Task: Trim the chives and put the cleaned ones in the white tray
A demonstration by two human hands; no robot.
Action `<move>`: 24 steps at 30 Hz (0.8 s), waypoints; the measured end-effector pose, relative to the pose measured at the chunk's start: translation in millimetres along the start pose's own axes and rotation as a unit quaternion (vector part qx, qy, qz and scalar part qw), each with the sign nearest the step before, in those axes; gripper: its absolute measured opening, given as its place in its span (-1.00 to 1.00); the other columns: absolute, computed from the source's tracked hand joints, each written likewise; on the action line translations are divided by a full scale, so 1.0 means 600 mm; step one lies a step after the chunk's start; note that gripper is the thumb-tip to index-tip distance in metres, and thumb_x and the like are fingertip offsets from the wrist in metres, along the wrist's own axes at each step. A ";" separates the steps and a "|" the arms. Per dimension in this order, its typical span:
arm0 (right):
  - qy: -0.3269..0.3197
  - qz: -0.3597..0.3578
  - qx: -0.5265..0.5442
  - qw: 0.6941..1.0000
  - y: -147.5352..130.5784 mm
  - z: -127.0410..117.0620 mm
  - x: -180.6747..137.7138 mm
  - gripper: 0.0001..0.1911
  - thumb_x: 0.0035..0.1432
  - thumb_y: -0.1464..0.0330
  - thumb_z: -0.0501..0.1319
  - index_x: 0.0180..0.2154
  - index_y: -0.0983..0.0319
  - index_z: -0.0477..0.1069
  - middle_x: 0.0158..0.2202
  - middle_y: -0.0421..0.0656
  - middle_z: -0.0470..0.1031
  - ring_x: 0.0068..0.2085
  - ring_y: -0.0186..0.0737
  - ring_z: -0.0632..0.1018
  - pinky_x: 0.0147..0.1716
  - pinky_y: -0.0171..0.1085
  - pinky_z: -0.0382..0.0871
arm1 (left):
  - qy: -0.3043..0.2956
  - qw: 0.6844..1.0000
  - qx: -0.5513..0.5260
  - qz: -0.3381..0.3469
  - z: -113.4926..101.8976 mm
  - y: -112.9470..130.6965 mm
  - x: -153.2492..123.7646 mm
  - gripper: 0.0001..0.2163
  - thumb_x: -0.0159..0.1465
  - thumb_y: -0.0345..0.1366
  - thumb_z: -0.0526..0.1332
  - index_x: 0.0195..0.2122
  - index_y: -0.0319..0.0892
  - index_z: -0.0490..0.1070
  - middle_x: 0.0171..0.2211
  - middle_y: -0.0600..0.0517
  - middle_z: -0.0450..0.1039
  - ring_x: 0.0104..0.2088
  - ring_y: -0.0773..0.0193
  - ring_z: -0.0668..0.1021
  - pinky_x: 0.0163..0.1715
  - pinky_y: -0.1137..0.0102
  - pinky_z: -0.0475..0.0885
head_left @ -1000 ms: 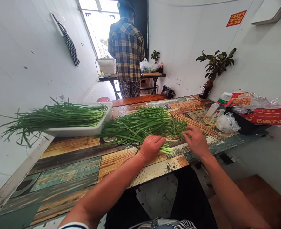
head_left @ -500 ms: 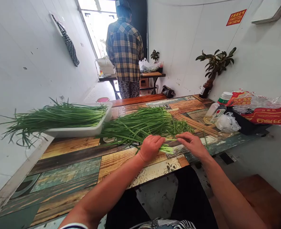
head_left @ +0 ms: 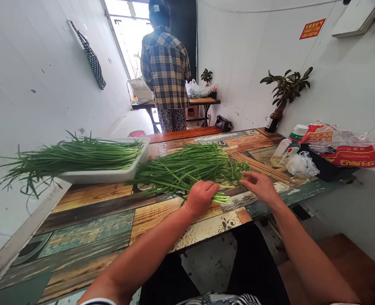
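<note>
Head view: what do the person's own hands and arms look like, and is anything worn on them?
The left hand and right hand are bare: no gloves, and no watch or ring shows. Both forearms are uncovered. A white sleeve edge shows at the bottom of the view by the left arm.

Wearer's garments and bare parts, head-camera view.

Item 1: white sleeve hem (head_left: 97, 301) with dark band, left arm, partly cut off by lower frame edge.
Item 2: black-and-white striped fabric (head_left: 228, 300), at the waist, narrow strip only; full garment out of view.
Item 3: plain black trousers (head_left: 254, 264), matt, 2 legs.
Item 4: 2 bare forearms, left forearm (head_left: 143, 250) and right forearm (head_left: 311, 254), uncovered to the wrists.
Item 5: 2 bare hands, left hand (head_left: 201, 198) and right hand (head_left: 259, 187), no gloves.
</note>
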State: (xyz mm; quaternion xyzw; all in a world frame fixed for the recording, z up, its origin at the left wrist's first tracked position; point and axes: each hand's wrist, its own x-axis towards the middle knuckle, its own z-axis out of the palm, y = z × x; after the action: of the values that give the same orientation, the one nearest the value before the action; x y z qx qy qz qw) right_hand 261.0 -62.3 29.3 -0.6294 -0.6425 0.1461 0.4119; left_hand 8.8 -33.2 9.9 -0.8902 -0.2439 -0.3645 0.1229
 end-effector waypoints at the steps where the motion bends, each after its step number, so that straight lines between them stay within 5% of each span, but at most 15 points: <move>1: -0.004 -0.004 0.000 1.000 0.003 -0.002 0.005 -0.62 0.02 0.16 0.24 -0.15 0.23 0.50 -0.41 -0.16 0.55 -0.42 -0.24 0.52 -0.41 -0.26 0.39 | 0.001 1.000 0.000 0.000 0.001 0.000 0.000 -0.72 0.36 -0.35 -0.09 -0.22 -0.21 0.41 -0.37 -0.07 0.47 -0.37 0.25 0.51 -0.41 0.37 0.32; 9: -0.030 -0.135 -0.132 0.982 -0.008 -0.036 0.048 -0.67 0.19 0.28 0.03 -0.25 0.22 0.54 -0.33 -0.08 0.53 -0.27 -0.14 0.51 -0.26 -0.19 0.36 | -0.011 1.000 -0.006 -0.003 0.004 0.001 -0.001 -0.74 0.36 -0.36 -0.08 -0.22 -0.21 0.40 -0.39 -0.05 0.46 -0.36 0.25 0.51 -0.41 0.37 0.31; 19: 0.055 -0.084 -0.138 0.985 -0.039 -0.054 0.053 -0.68 0.03 0.14 0.22 -0.60 0.19 0.36 -0.56 -0.20 0.42 -0.49 -0.26 0.41 -0.46 -0.27 0.24 | -0.025 1.000 -0.003 -0.005 0.002 0.001 -0.002 -0.76 0.34 -0.37 -0.07 -0.23 -0.20 0.40 -0.37 -0.06 0.47 -0.36 0.24 0.51 -0.40 0.36 0.33; 24: 0.093 -0.079 -0.135 0.983 -0.024 -0.044 0.070 -0.72 0.06 0.18 0.19 -0.59 0.19 0.35 -0.55 -0.18 0.39 -0.48 -0.24 0.40 -0.44 -0.25 0.24 | -0.010 1.000 -0.003 0.001 0.002 0.002 0.000 -0.77 0.34 -0.38 -0.06 -0.22 -0.21 0.40 -0.38 -0.05 0.48 -0.37 0.26 0.51 -0.42 0.37 0.31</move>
State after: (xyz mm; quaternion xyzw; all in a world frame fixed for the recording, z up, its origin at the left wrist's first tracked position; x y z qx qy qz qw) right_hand 275.6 -34.4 70.5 -0.6376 -0.6627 -0.0345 0.3912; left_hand 10.2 -33.9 8.6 -0.8945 -0.2427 -0.3564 0.1179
